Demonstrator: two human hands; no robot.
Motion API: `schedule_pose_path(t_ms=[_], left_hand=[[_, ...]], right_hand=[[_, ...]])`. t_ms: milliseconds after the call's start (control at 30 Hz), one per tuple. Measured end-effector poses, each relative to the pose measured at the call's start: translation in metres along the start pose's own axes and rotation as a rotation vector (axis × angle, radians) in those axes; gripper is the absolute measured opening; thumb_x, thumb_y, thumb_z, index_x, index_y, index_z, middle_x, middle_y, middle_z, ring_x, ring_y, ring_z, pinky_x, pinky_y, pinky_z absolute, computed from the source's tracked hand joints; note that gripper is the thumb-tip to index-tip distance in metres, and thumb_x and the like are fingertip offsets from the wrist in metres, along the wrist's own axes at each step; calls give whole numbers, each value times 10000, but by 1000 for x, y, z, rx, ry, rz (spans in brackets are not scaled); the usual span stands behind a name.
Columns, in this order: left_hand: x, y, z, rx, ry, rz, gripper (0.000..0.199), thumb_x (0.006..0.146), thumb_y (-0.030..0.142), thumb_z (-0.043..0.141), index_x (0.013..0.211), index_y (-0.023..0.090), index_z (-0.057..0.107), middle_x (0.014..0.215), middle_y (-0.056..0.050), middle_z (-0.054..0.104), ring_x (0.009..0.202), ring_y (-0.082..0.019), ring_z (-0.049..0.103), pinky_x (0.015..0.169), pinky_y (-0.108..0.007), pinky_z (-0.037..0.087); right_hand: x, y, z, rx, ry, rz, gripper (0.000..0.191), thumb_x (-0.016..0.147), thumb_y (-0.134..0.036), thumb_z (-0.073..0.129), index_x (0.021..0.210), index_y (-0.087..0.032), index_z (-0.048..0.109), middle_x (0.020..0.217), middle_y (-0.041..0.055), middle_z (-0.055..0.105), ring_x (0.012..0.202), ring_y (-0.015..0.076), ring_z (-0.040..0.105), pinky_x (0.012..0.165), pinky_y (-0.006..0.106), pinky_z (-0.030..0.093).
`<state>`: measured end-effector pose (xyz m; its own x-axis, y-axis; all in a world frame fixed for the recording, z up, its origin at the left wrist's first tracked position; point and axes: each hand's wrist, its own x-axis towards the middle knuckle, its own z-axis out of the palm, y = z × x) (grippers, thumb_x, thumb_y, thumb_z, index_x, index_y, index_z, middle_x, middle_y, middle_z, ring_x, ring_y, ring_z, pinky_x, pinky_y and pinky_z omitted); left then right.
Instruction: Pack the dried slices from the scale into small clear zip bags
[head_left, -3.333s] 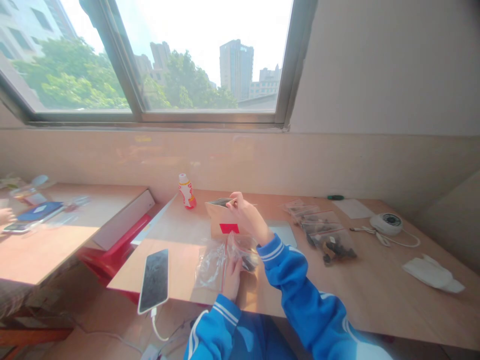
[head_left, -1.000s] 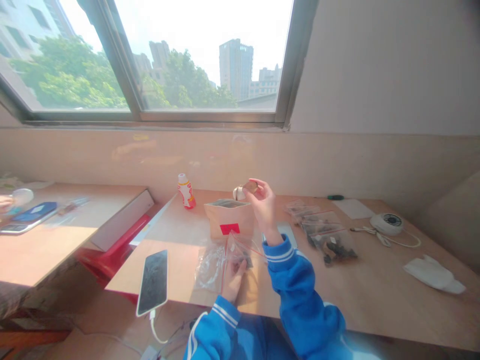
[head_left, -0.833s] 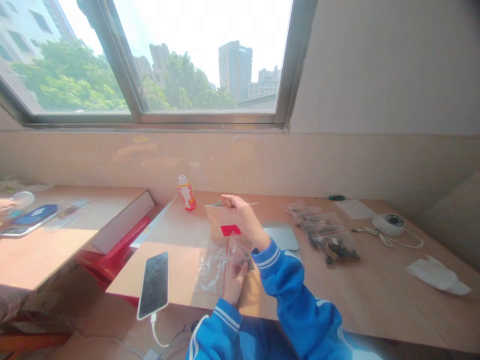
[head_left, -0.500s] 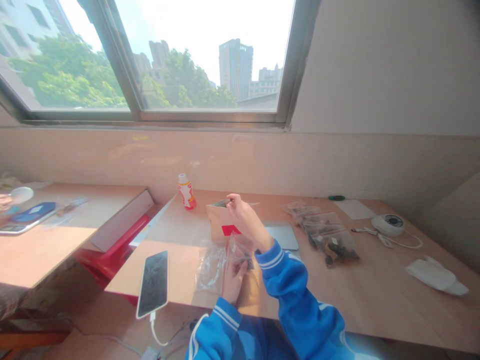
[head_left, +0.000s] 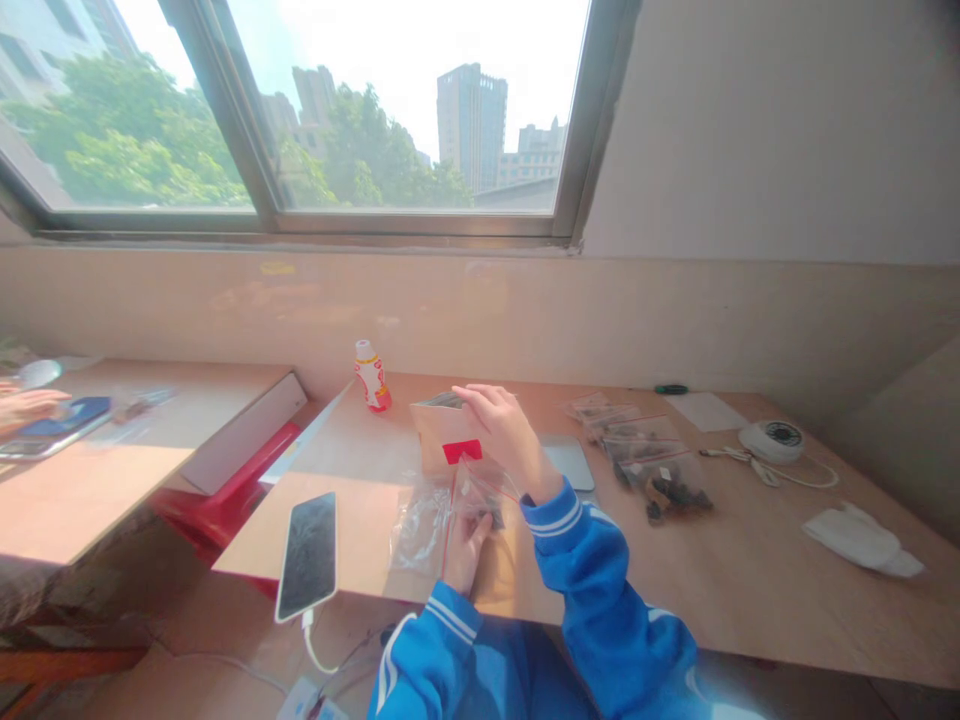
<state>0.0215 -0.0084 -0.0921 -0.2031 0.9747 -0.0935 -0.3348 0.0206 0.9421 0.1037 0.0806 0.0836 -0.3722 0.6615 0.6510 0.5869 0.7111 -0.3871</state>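
Observation:
My left hand (head_left: pixel 466 550) is closed on a clear zip bag (head_left: pixel 474 492) with small dark pieces inside, low in front of a cardboard box (head_left: pixel 431 437). The box has a red label (head_left: pixel 462 452), and its top is open. My right hand (head_left: pixel 501 425) reaches over the box's upper right edge, its fingers stretched out over the opening; nothing shows in them. What lies inside the box is mostly hidden. Left of my left hand, a crumpled clear plastic bag (head_left: pixel 420 530) rests on the table.
Several zip bags of dark parts (head_left: pixel 660 480) lie to the right, near a silver flat device (head_left: pixel 571 465). Farther right are a white fan (head_left: pixel 772 440) and white cloth-like item (head_left: pixel 862 540). A bottle (head_left: pixel 371 377) stands behind; a phone (head_left: pixel 309 555) overhangs the left edge. Another person's hands (head_left: pixel 30 402) show far left.
My right hand's fingers have gone from a pinch at the box's opening to stretched out. My left hand stays on the zip bag. The view has tilted slightly.

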Motion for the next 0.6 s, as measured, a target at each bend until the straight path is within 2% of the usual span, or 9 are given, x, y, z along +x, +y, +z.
schedule_pose_path(t_ms=[100, 233, 300, 367, 467, 533, 600], left_hand=[[-5, 9, 5, -78, 0, -26, 347, 694, 350, 697, 1005, 201, 658, 973, -68, 704, 980, -252, 623, 939, -396, 450], [-6, 11, 9, -143, -39, -32, 389, 677, 326, 699, 1051, 227, 655, 1113, -65, 680, 1110, -269, 586, 1023, -398, 409], [-3, 6, 8, -127, -43, -38, 424, 651, 305, 730, 1058, 221, 650, 1133, -76, 673, 1130, -273, 578, 1041, -400, 395], [1, 1, 5, -106, -43, -52, 462, 640, 301, 750, 1075, 194, 636, 1133, -97, 672, 1128, -280, 581, 1040, -416, 394], [4, -5, -1, -75, -86, -52, 489, 660, 310, 750, 1104, 151, 621, 1132, -131, 673, 1108, -288, 597, 1022, -435, 409], [5, -5, -3, -38, -100, -31, 487, 656, 311, 757, 1093, 138, 630, 1114, -146, 680, 1082, -293, 612, 1006, -447, 422], [5, -2, -3, -6, -79, 7, 520, 630, 310, 775, 1101, 145, 629, 1109, -148, 683, 1066, -299, 621, 992, -464, 431]], right_hand=[[-15, 1, -6, 180, 114, 74, 306, 932, -180, 386, 1166, -237, 574, 1111, 62, 610, 1022, 185, 559, 912, 342, 443], [-46, 8, -14, 331, 182, 289, 231, 911, -245, 428, 1059, -204, 600, 1026, 66, 624, 955, 181, 596, 821, 307, 481], [-60, 12, -16, 370, 103, 409, 212, 902, -282, 444, 964, -197, 629, 940, 51, 660, 897, 180, 617, 788, 298, 482], [-72, 16, -17, 411, -84, 496, 219, 891, -297, 455, 901, -195, 649, 868, 33, 686, 828, 172, 633, 740, 282, 484], [-87, 23, -13, 430, -361, 522, 200, 858, -256, 481, 875, -189, 669, 832, 32, 703, 762, 165, 636, 687, 268, 475], [-95, 29, -7, 394, -431, 514, 171, 813, -193, 516, 878, -178, 673, 846, 45, 702, 740, 165, 628, 680, 274, 470], [-101, 33, 1, 348, -413, 508, 160, 757, -142, 554, 866, -165, 669, 866, 54, 690, 734, 168, 612, 682, 284, 469]])
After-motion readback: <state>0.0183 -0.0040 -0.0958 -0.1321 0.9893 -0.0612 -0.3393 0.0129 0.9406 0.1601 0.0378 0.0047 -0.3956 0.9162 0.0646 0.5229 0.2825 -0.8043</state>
